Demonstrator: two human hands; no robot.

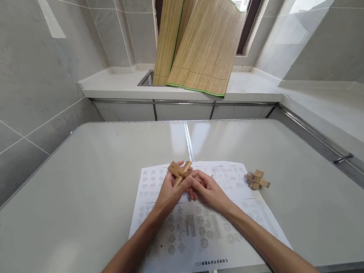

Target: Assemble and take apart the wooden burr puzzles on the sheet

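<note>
Above a printed sheet [212, 253], both hands meet at a wooden burr puzzle [180, 171] made of crossed bars, one flat end bearing a dark mark. My left hand [170, 193] is closed around its lower side, thumb along a bar. My right hand [209, 189] is closed too, thumb and fingertips pressed to the puzzle's right end; the fingers hide that end. At the sheet's right edge lies another wooden burr puzzle [257, 179], its bars crossed and a dark character on one of them.
The sheet carries rows of small puzzle drawings and lies on a pale folding table [78, 198] with a metal seam. Beyond the table's far edge, a bamboo mat [205, 44] leans over a white ledge [115, 83] by a window. A metal rail [310, 130] runs along the right side.
</note>
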